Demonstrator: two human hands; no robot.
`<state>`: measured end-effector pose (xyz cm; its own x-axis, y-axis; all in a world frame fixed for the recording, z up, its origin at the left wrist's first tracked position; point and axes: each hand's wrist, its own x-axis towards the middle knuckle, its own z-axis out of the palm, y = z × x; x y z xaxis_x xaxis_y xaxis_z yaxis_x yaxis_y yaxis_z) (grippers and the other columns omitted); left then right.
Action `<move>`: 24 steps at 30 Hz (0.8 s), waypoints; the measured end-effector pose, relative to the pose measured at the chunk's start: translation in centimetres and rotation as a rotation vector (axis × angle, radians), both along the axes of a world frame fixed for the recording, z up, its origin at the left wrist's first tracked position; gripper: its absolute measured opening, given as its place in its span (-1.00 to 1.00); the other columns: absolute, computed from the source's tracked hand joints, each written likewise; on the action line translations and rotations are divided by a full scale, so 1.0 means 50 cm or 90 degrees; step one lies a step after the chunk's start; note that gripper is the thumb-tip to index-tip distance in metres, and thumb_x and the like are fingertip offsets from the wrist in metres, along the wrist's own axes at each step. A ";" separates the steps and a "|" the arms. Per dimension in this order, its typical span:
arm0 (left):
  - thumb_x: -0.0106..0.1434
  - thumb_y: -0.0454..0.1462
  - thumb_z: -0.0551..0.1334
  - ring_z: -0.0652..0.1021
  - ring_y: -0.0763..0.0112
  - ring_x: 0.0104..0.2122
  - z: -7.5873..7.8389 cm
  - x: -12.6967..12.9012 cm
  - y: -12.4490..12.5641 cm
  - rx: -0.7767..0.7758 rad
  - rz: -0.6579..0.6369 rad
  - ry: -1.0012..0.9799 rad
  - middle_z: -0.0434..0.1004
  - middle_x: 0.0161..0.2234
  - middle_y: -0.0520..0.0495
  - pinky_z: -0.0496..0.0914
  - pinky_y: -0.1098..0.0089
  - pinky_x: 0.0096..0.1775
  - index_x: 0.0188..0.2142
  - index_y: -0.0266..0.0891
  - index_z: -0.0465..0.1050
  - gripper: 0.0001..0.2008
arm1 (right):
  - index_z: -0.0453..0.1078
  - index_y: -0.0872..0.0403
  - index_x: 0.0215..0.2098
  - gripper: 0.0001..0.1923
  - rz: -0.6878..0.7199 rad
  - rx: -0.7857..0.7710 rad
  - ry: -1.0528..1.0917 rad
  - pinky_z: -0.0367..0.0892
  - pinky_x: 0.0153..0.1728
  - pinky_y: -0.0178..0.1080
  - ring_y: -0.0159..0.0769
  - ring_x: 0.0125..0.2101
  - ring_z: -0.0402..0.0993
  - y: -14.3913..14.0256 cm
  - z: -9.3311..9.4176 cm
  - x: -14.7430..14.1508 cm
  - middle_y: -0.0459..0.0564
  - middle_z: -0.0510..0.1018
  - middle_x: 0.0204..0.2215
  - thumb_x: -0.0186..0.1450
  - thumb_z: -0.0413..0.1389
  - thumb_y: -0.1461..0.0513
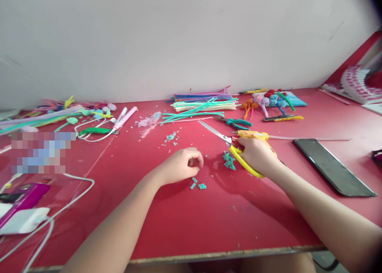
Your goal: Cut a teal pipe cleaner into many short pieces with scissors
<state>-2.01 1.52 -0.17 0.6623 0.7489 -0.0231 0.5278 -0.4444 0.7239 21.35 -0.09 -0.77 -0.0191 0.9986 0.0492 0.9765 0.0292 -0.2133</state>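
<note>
1. While our right hand (256,155) grips the yellow-handled scissors (231,149) on the red table (209,225), their blades lie flat.
2. We curl our left hand (182,165) loosely, pinching fingertips above teal pieces (197,184); whether it holds one, we cannot tell.

Red table (185,221): pipe cleaners (203,104), scissors (227,145), phone (332,166), teal scraps (228,160).

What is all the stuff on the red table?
scissors: one, yellow handles, open, under right hand
glue gun: one, yellow, behind right hand
pliers: one, teal handles, mid back
pipe cleaners: a pile, mixed colours, back
cut bits: many, teal, between the hands
phone: one, black, right
flowers: a few, mixed colours, back right
cables: several, white, left
left hand: curled, fingertips pinched above bits
right hand: on the scissors
</note>
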 end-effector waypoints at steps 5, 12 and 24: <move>-0.16 -0.44 0.09 0.33 0.46 -0.51 0.010 -0.009 -0.004 -0.044 -0.100 0.089 0.36 -0.48 0.03 0.17 0.46 -0.48 -0.53 -0.19 0.38 -0.81 | 0.30 0.08 -0.55 -0.72 -0.002 0.044 0.055 -0.10 -0.61 -0.34 -0.43 -0.67 0.10 -0.007 0.003 -0.006 -0.08 0.32 -0.68 0.12 -0.08 0.06; -0.16 -0.41 0.11 0.31 0.46 -0.53 0.011 -0.011 -0.005 0.036 -0.073 0.182 0.35 -0.47 0.03 0.12 0.45 -0.52 -0.56 -0.19 0.35 -0.86 | 0.27 0.07 -0.55 -0.76 0.022 0.064 0.081 -0.11 -0.60 -0.34 -0.44 -0.68 0.07 -0.018 0.007 -0.017 -0.09 0.32 -0.69 0.11 -0.08 0.09; 0.04 -0.30 0.12 0.34 0.48 -0.49 -0.011 0.030 -0.015 0.008 0.081 -0.051 0.31 -0.49 0.04 0.21 0.46 -0.44 -0.50 -0.22 0.33 -0.95 | 0.21 0.10 -0.58 -0.80 0.106 -0.035 0.290 -0.11 -0.64 -0.37 -0.49 -0.65 0.04 -0.037 0.007 -0.038 -0.18 0.18 -0.69 0.08 -0.03 0.13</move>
<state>-0.51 0.74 -0.70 0.5608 0.8271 0.0366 0.5209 -0.3869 0.7609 19.44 -1.95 -0.42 -0.1678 0.9851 0.0369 0.7668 0.1540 -0.6231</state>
